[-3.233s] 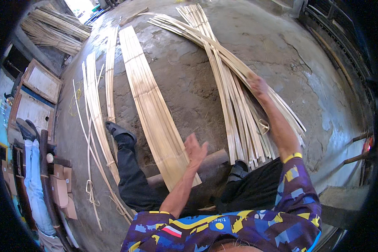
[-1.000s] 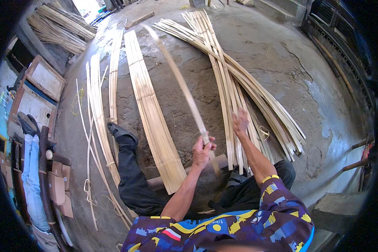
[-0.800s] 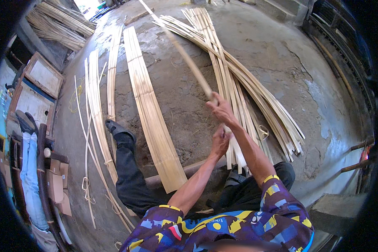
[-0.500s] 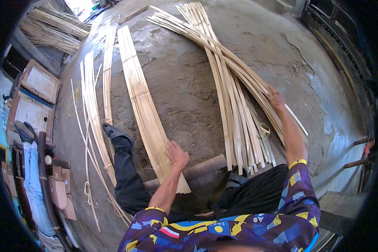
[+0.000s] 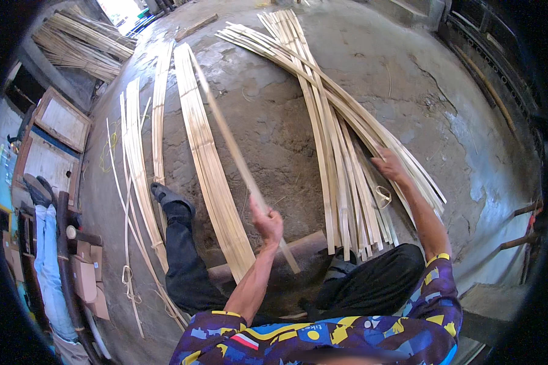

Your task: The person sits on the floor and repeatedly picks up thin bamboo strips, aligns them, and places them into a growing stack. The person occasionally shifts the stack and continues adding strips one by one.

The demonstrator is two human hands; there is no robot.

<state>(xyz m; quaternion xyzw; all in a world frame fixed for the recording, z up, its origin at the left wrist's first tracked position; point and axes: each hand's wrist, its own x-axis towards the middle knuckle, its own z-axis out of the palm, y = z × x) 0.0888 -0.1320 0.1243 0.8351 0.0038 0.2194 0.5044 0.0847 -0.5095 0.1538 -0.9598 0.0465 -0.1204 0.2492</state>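
My left hand point(image 5: 266, 220) grips one long bamboo strip point(image 5: 228, 140), blurred, raised off the concrete floor point(image 5: 268, 121) and slanting away toward the far left. To its left lies a neat row of flat bamboo strips point(image 5: 208, 164). My right hand point(image 5: 388, 164) rests on a loose pile of bamboo strips point(image 5: 341, 146) fanned out on the right, fingers spread on the strips. My legs in dark trousers point(image 5: 182, 255) stretch out on the floor beneath.
More bamboo strips point(image 5: 134, 164) lie at the left, and bundles point(image 5: 82, 45) are stacked at the far left corner. Wooden framed panels point(image 5: 52, 137) lean at the left. A wooden block point(image 5: 298, 243) lies under the strip ends. Cardboard boxes point(image 5: 85, 277) sit at lower left.
My left hand has taken a strip and swung it over toward the row at the left. My right hand has gone back onto the right pile.
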